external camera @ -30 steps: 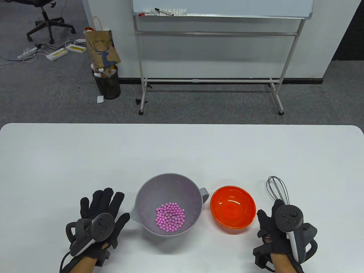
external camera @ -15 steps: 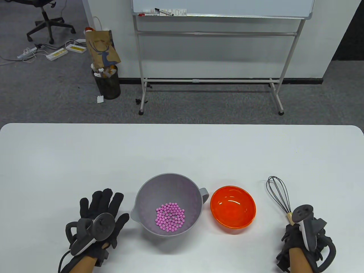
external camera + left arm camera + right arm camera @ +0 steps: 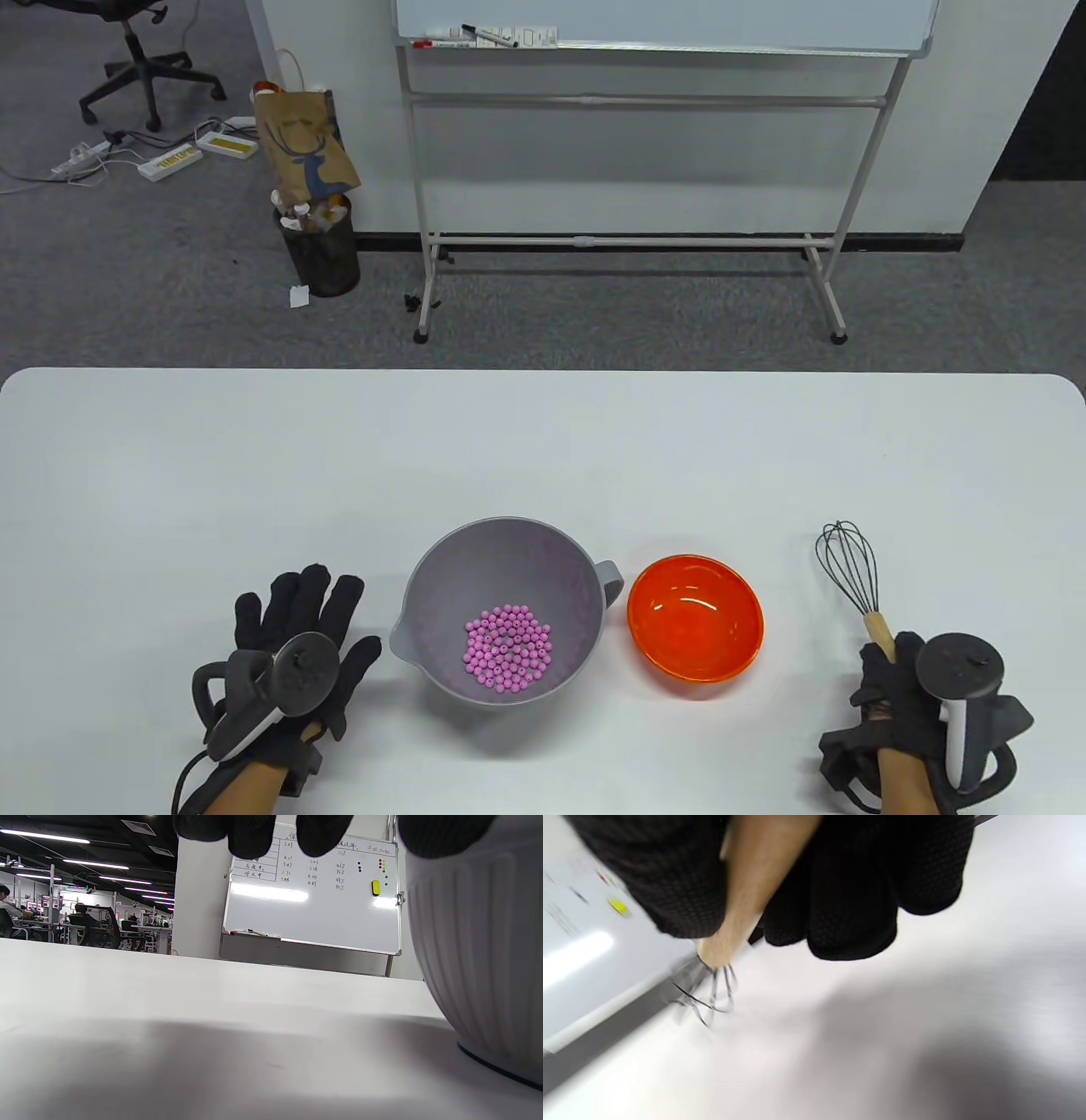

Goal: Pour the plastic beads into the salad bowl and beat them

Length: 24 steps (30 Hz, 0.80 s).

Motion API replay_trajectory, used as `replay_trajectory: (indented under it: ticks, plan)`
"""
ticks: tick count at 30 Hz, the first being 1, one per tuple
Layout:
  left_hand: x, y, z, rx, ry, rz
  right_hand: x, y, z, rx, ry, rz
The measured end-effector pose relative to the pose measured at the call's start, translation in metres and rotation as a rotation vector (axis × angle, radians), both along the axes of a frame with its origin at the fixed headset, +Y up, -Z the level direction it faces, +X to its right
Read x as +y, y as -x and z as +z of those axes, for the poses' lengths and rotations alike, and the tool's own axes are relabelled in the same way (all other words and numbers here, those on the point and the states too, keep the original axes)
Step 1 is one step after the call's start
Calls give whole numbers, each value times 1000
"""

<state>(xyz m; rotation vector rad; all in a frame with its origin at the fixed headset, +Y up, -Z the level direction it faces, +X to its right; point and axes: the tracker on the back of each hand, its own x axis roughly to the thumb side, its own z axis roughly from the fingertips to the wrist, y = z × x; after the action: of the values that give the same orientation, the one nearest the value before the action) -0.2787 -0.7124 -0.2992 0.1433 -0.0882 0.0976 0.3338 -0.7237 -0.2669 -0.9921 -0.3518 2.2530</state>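
A grey salad bowl point(image 3: 441, 564) with a handle and spout stands near the table's front edge, and a heap of pink beads point(image 3: 506, 648) lies in its bottom. To its right sits an orange bowl point(image 3: 696, 626) with nothing in it. My left hand point(image 3: 293, 624) lies flat on the table just left of the grey bowl point(image 3: 479, 955), its fingers point(image 3: 250, 836) straight. My right hand point(image 3: 904, 692) grips the wooden handle point(image 3: 746, 895) of a black wire whisk point(image 3: 851, 567), whose head point(image 3: 706, 999) points away from me, right of the orange bowl.
The white table point(image 3: 543, 450) stretches wide beyond the bowls. On the floor behind it stand a whiteboard on a frame point(image 3: 645, 34), a bin with a paper bag point(image 3: 318, 229) and an office chair point(image 3: 136, 59).
My right hand slid back down the whisk, closed round its handle and shifted it slightly right, its head now tilted. The left hand and both bowls stayed put.
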Motion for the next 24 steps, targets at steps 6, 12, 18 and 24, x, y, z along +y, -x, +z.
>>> replay_trajectory:
  ticks: [6, 12, 18, 24]
  plan:
    - [15, 2, 1, -3, -20, 111, 44, 31, 14, 167, -269, -8]
    - [36, -7, -2, -14, 37, 309, 94, 99, 11, 542, -428, -47]
    - [41, -35, -19, -26, 229, 317, 129, 187, 0, 768, -382, 142]
    - [23, -53, -35, -23, 323, 325, 110, 251, -28, 770, -248, 342]
